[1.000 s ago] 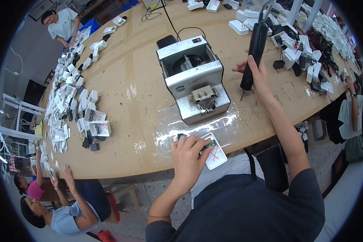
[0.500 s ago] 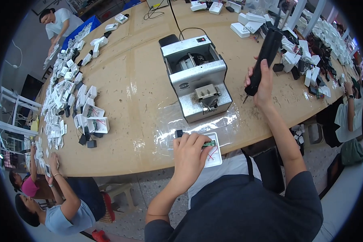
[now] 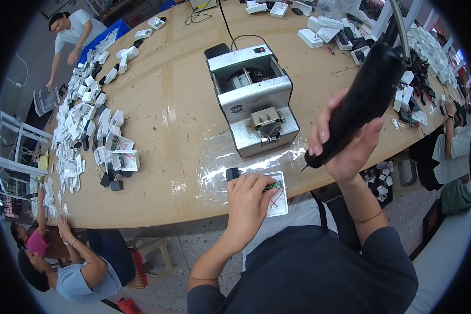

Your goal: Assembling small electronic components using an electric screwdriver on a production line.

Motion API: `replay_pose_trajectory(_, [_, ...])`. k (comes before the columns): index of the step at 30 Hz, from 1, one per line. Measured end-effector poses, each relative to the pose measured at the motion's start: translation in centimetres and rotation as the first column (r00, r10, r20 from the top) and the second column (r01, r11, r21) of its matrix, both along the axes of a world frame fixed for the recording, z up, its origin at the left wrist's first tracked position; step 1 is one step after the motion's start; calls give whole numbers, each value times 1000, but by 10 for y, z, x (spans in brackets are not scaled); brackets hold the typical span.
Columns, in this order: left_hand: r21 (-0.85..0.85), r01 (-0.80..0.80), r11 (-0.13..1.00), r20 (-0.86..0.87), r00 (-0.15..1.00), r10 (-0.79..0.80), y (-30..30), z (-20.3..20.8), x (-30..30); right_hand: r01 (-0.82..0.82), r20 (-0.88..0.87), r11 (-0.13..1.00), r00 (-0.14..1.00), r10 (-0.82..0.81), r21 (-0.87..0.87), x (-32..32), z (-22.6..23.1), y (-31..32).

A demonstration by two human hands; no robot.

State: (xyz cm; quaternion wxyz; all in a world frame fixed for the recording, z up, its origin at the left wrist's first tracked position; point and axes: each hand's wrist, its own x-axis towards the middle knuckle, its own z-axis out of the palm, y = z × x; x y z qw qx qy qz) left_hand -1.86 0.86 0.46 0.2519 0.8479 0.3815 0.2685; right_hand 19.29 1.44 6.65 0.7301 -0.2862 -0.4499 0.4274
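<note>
At the table's near edge, my left hand (image 3: 246, 205) is closed over a white plastic case (image 3: 280, 208), its thumb and fingers at a small green circuit board (image 3: 273, 186). Thin red wires run inside the open case. A black block (image 3: 232, 173) sits just beyond my left fingers. My right hand (image 3: 348, 152) grips a black electric screwdriver (image 3: 365, 99), raised to the right of the case. Its thin bit points down and to the left, apart from the board. A spring-like cord hangs at its upper end.
A metal machine (image 3: 256, 104) with a front block stands just beyond the case. White cases (image 3: 78, 125) pile up along the left, with more parts (image 3: 324, 31) at the far right. Co-workers sit or stand at the left and right. A bin of parts (image 3: 379, 183) is below the right edge.
My right hand has brought the screwdriver down and nearer, its bit moving toward the case. My left hand stays almost still. At the far left, a standing person has reached toward a tray.
</note>
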Motion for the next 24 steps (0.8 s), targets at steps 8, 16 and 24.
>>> replay_pose_trajectory(8, [15,24,1000,-36,999,-24,-2,-4,0,25,106,994,994,-37,108,-6,7,7])
replay_pose_trajectory(16, [-38,45,998,-15,999,-46,-4,-4,-2,49,93,987,994,-63,152,-17,22,54])
replay_pose_trajectory(24, [-16,-67,998,2,998,67,-13,-6,2,71,202,992,975,-91,103,-36,6,69])
